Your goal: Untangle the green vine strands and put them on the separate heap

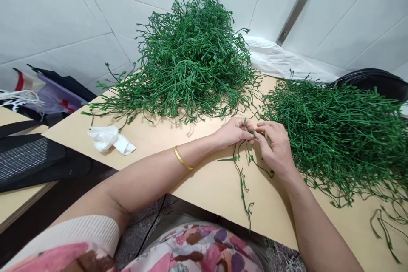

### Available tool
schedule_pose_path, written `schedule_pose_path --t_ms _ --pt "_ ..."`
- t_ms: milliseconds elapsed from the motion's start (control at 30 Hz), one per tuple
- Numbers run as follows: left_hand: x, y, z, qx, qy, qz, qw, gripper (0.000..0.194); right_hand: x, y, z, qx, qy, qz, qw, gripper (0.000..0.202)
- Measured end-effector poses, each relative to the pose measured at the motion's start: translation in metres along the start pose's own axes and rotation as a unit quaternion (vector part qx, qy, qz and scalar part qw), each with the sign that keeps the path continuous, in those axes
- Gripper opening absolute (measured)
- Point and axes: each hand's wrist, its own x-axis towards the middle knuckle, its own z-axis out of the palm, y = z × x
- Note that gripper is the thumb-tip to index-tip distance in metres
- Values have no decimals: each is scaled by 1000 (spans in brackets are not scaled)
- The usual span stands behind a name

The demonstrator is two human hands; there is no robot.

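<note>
Close together over the table, my left hand (236, 131) and my right hand (274, 146) both pinch thin green plastic stems. The fingertips nearly meet, and the spot where the stems join is partly hidden by them. Below the hands, a branched green plastic stem (244, 197) trails down across the tabletop towards its front edge. A short straight green piece (225, 160) lies just left of it. Behind my hands rises a large tangled pile of green plastic stems (194, 59). A second pile of the same stems (338, 131) spreads beside my right hand.
The pale wooden table (153, 148) stands against a white tiled wall (47, 17). A crumpled white tissue (110, 139) lies at the left. White cloth or plastic (283, 57) and a black rounded item (374, 80) sit behind the right pile. Loose stems (385, 229) lie at the right.
</note>
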Motion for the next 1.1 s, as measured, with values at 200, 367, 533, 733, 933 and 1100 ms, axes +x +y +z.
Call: schedule_pose_path --t_ms 200,367,533,733,933,1100 --pt "1 2 -4 -64 -18 -47 997 7 0 -1 -3 149 28 34 988 3" --pt "0 6 -3 -71 35 -83 993 9 -1 -1 -2 172 82 44 981 5" --pt "0 6 -5 -45 10 -88 995 8 -1 -3 -1 210 86 63 972 8" --pt "-1 8 -3 -39 24 -99 994 11 -1 -5 -5 202 56 49 977 4" --pt "-1 10 -5 -76 3 -100 992 15 0 0 -1 317 58 156 934 11" --pt "-1 10 -6 -48 11 -95 994 15 -1 7 1 288 83 182 936 16"
